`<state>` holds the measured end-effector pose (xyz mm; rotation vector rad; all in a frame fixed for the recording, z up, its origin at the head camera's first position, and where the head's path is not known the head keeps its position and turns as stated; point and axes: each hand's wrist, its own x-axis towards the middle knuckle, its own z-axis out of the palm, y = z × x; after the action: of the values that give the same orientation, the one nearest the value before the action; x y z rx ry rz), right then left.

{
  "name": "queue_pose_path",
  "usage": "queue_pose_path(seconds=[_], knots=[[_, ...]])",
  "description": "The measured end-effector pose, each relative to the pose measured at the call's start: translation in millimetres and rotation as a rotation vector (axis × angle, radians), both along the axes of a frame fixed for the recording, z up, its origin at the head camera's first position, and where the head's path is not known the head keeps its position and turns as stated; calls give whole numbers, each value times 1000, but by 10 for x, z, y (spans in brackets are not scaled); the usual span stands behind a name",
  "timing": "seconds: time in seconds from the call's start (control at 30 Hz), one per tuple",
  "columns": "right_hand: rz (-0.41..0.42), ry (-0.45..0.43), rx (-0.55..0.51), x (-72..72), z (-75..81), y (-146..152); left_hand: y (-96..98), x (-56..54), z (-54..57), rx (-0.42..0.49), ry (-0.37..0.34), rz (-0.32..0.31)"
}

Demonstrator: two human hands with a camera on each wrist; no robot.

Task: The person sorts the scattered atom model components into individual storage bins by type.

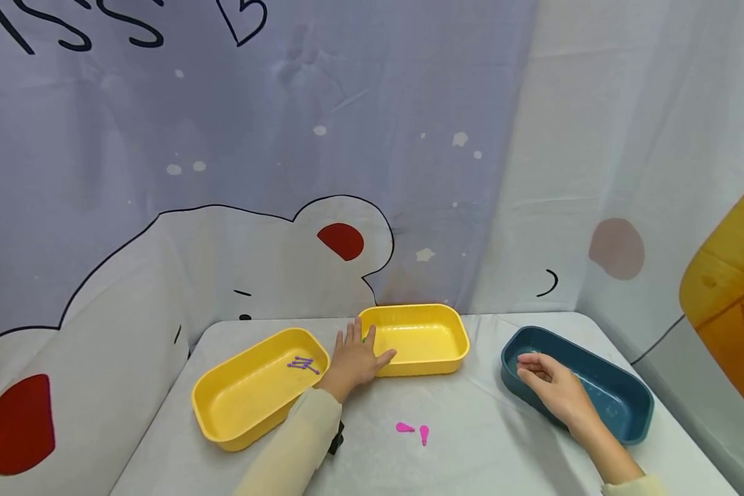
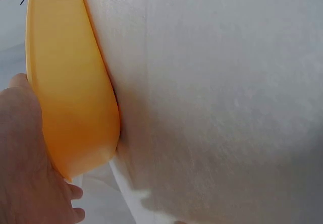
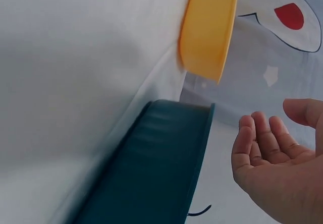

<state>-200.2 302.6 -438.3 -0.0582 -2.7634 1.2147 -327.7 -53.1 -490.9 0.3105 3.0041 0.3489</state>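
My left hand (image 1: 352,362) is at the left end of the middle yellow tray (image 1: 437,366), fingers spread over its rim and thumb pointing right. A small bit of green (image 1: 364,339) shows between those fingers; the rest of it is hidden. In the left wrist view the same hand (image 2: 22,153) overlaps the yellow tray's end. Over the near left part of the dark blue tray (image 1: 647,420) is my right hand (image 1: 558,393), fingers loosely bent. In the right wrist view no object shows between the thumb and fingers of that hand (image 3: 282,158).
Several small purple pieces (image 1: 304,364) lie in the left yellow tray (image 1: 223,434). Two small pink pieces (image 1: 405,428) rest on the white tablecloth (image 1: 471,461) in front of the middle tray. A printed curtain (image 1: 254,151) hangs right behind the table.
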Motion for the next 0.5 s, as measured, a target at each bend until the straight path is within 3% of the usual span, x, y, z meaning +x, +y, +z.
queue_pose_path(seconds=[0.3, 0.5], knots=[[-30, 93, 78, 183, -53, 190, -3, -4, 17, -18, 6, -3], [-56, 30, 94, 317, -89, 364, -7, -1, 0, -20, 4, 0]])
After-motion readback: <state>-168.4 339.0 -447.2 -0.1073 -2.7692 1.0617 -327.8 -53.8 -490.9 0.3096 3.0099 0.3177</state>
